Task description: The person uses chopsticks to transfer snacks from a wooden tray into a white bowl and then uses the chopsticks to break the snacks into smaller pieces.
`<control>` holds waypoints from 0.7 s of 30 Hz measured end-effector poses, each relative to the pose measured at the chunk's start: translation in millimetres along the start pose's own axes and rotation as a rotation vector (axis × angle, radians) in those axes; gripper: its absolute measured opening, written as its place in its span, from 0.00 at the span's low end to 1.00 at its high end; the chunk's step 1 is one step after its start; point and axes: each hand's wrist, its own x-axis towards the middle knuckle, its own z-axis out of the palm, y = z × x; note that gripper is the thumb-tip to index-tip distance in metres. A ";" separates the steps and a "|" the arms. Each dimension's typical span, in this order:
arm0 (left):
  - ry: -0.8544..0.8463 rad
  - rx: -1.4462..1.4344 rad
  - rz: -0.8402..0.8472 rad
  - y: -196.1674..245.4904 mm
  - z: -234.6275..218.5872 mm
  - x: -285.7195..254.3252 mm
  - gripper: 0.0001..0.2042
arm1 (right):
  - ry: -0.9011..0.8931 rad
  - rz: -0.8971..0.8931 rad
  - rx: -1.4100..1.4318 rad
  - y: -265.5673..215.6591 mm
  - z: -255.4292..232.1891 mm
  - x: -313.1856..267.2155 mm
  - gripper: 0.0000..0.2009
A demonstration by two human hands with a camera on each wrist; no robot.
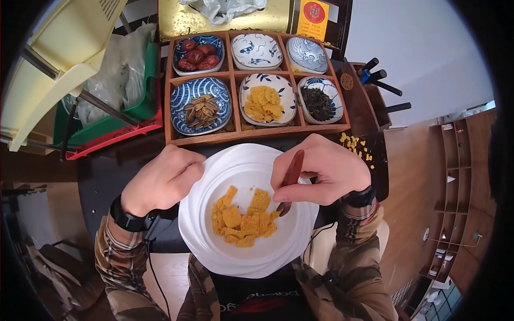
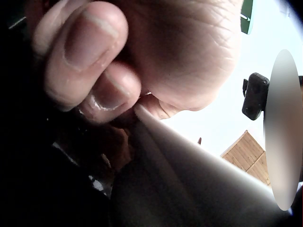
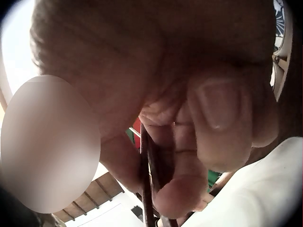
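A white bowl point(image 1: 251, 262) with yellow flaky pieces point(image 1: 243, 219) in it sits in the middle of the head view. My left hand point(image 1: 163, 179) pinches its left rim between thumb and curled fingers; the left wrist view shows the rim point(image 2: 189, 146) caught there. Over the bowl's right side, my right hand point(image 1: 321, 168) grips a dark reddish-brown wooden utensil point(image 1: 293, 174), its tip down inside the bowl beside the yellow pieces. In the right wrist view the utensil point(image 3: 146, 179) runs between thumb and fingers.
Behind the bowl stands a wooden compartment tray point(image 1: 257, 134) with patterned dishes of red dates, brown seeds, yellow pieces and dark leaves. Yellow crumbs point(image 1: 357, 147) lie right of it. A green basket point(image 1: 144, 101) with plastic bags is at left, a dark-handled tool holder point(image 1: 364, 101) at right.
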 end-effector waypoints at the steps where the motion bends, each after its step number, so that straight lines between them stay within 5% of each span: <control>1: -0.011 0.004 0.001 0.5 -1.1 0.3 0.11 | -0.008 0.006 -0.012 0.3 -0.4 0.5 0.04; 5: 0.013 0.021 0.090 -5.7 1.5 0.0 0.11 | -0.040 0.034 -0.016 -3.1 -1.6 3.1 0.04; 13: -0.021 0.001 0.013 2.0 -1.6 0.1 0.12 | -0.061 -0.114 -0.010 -5.2 0.3 4.8 0.04; 21: -0.003 0.005 0.022 0.5 -0.8 -0.6 0.12 | 0.041 -0.021 -0.043 -2.2 1.8 1.7 0.08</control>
